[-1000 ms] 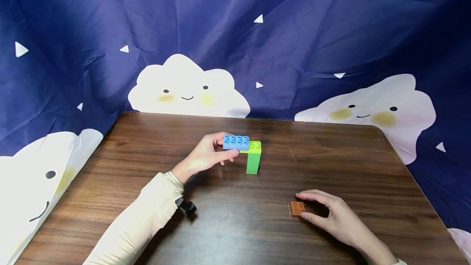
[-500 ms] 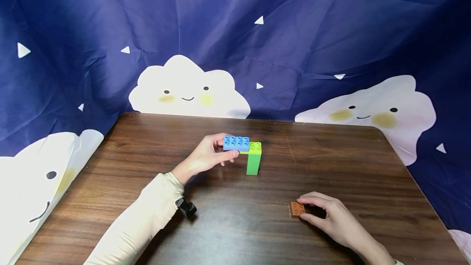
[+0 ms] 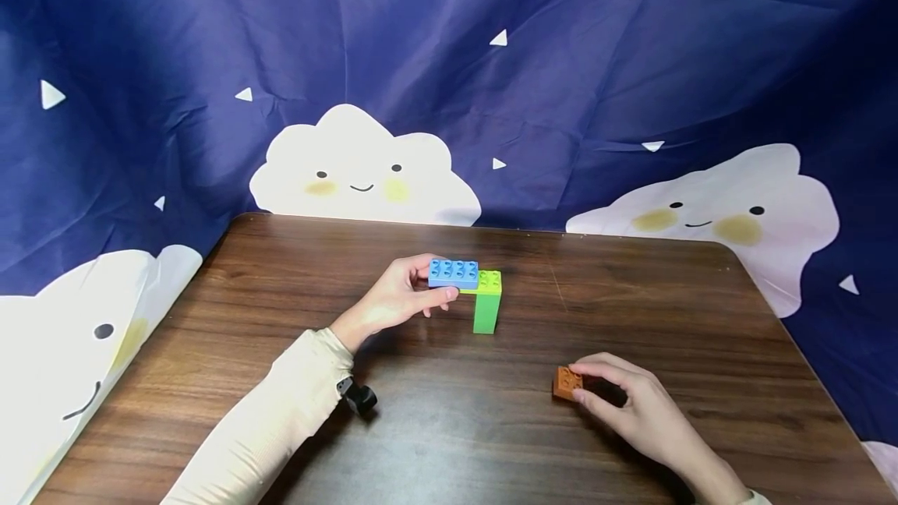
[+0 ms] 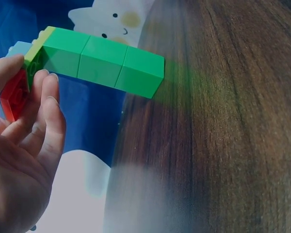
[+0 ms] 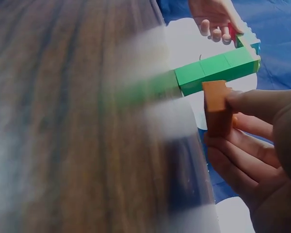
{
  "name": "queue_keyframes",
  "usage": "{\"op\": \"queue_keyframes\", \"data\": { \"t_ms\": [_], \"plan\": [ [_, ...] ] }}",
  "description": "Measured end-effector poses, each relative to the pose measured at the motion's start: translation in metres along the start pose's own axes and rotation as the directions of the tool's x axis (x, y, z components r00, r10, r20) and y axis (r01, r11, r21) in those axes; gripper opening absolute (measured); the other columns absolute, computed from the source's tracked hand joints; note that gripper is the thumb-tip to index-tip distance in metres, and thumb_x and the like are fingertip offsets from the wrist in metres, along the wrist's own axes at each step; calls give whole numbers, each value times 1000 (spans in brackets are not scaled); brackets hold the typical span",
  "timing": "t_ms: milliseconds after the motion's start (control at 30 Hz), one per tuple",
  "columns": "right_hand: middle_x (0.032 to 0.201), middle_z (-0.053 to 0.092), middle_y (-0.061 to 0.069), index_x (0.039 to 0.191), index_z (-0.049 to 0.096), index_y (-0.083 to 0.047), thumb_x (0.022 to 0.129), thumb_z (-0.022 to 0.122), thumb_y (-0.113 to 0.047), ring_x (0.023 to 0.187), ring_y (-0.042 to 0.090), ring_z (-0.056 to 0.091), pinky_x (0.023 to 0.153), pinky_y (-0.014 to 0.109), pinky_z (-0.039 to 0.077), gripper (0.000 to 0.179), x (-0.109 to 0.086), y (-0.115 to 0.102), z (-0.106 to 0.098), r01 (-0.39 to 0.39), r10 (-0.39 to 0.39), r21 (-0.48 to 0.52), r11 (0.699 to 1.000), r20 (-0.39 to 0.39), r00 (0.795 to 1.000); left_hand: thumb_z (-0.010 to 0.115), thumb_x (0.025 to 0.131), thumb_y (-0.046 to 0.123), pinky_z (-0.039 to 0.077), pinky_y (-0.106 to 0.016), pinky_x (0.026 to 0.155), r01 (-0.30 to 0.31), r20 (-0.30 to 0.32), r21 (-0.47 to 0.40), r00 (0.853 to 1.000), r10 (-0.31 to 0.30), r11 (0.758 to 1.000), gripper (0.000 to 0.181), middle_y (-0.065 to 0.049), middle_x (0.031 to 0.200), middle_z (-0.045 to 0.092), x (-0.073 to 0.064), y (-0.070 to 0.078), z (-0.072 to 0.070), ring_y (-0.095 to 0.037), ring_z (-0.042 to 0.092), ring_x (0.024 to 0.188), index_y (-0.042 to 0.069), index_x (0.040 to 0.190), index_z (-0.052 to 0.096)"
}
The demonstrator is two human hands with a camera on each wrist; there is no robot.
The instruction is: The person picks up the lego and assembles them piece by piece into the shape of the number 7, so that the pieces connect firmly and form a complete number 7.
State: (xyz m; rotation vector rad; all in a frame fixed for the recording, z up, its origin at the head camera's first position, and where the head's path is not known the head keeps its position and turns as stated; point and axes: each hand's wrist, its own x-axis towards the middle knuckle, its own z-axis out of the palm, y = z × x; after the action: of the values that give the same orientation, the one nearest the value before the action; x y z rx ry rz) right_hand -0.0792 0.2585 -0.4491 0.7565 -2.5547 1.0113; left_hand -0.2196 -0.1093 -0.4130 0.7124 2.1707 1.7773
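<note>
My left hand (image 3: 393, 298) grips one end of a toy brick structure. On top is a blue brick (image 3: 453, 273) with studs, set on a lime plate (image 3: 489, 280). Below the plate's right end stands a column of green bricks (image 3: 486, 315), its foot at the table. In the left wrist view, a red brick (image 4: 13, 97) shows under the plate, between thumb and fingers. My right hand (image 3: 634, 404) pinches a small orange-brown brick (image 3: 567, 384) by its right side, thumb opposite fingers. The right wrist view shows this brick (image 5: 217, 109) held in front of the green column.
Both hands work over a dark wood-grain table (image 3: 435, 427). A navy cloth (image 3: 547, 84) with smiling clouds hangs behind its far edge. A black wrist device (image 3: 358, 396) hangs below the left sleeve (image 3: 281, 404).
My right fingers have closed on the orange-brown brick, which has shifted slightly away from me and tilted. My left hand keeps its grip on the structure in much the same place.
</note>
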Motion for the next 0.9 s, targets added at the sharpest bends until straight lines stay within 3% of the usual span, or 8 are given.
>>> {"op": "queue_keyframes", "data": {
  "t_ms": [133,233,400,500,667,767,900],
  "plan": [
    [116,78,-4,120,80,-16,84,88,2,106,0,71,96,2,48,41,5,-2,0,-37,37,-4,999,-24,999,78,98,6,61,-39,60,0,3,2,1000,0,1000,22,-3,87,78,1,0,0,-37,72,80,2,119,72],
    [117,78,-3,121,80,-16,87,86,2,105,0,71,94,3,49,39,9,-3,0,-64,64,6,998,-25,998,77,98,5,61,-38,60,1,7,-2,1000,-1,1000,22,-15,90,79,1,0,0,-31,73,79,1,119,72],
    [117,78,-3,121,80,-15,87,85,3,104,0,70,94,3,48,38,15,-3,1,-69,69,17,997,-44,997,77,99,5,61,-40,60,-10,14,-4,1000,10,1000,22,-35,99,74,1,1,1,-49,70,85,1,120,71],
    [116,78,-2,120,81,-14,87,85,4,104,-2,69,94,4,49,38,19,-4,1,-66,68,37,997,-57,996,77,99,6,61,-41,61,-12,13,2,1000,12,1000,23,-26,95,77,1,2,2,-56,68,88,2,120,72],
    [117,78,1,121,81,-13,88,84,5,105,-2,68,93,5,50,38,28,-5,1,-67,73,81,994,-79,994,78,98,6,61,-39,60,-11,13,7,1000,11,1000,24,-5,89,79,2,2,1,-53,69,87,2,121,72],
    [117,78,3,121,81,-13,88,83,5,106,-2,68,94,6,50,38,33,-6,2,-66,75,93,993,-91,993,78,98,6,61,-38,60,-12,11,6,1000,12,1000,23,-9,89,79,2,2,1,-53,69,87,2,120,72],
    [118,78,2,122,80,-12,89,83,4,106,-3,68,93,6,51,37,40,-8,1,-71,79,88,994,-91,993,77,98,6,60,-34,59,-9,9,1,1000,9,1000,22,-22,93,78,1,1,1,-56,68,88,1,119,72]
  ]
}}
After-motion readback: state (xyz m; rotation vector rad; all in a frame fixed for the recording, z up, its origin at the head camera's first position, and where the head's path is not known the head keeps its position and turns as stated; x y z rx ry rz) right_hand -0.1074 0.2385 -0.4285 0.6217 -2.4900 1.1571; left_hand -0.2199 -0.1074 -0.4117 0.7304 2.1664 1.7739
